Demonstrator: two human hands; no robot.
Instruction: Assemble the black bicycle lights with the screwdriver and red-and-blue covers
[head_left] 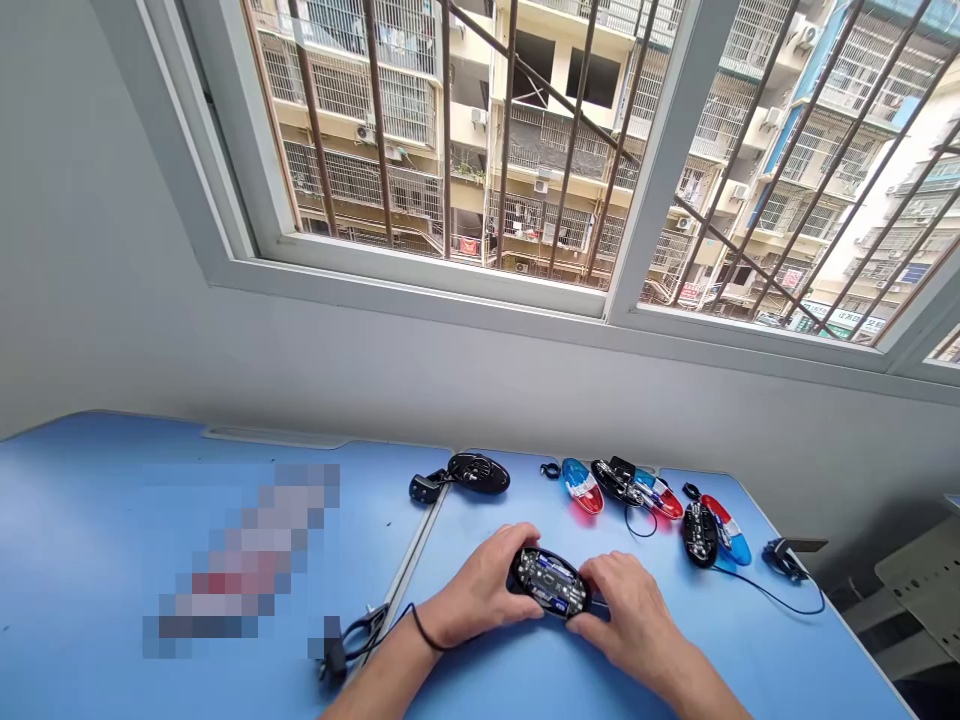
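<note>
Between my two hands is a black oval casing (550, 581), tilted so its inside faces me. A dark circuit board with blue and silver parts shows inside it. My left hand (495, 580) grips the casing's left end, thumb at the lower edge and fingers at the upper edge. At the opposite end, my right hand (626, 605) pinches the casing between thumb and fingers. A black band or cord circles my left wrist. Beside that forearm lies a black clip-like part (334, 650) with a cord.
Along the back of the blue table (465, 680) lie a black oval unit (478, 473), a blue-and-red cover (583, 486) and another black casing (615, 480). At right are an opened casing (700, 534) and a corded black clip (784, 560). A pixelated patch covers the left.
</note>
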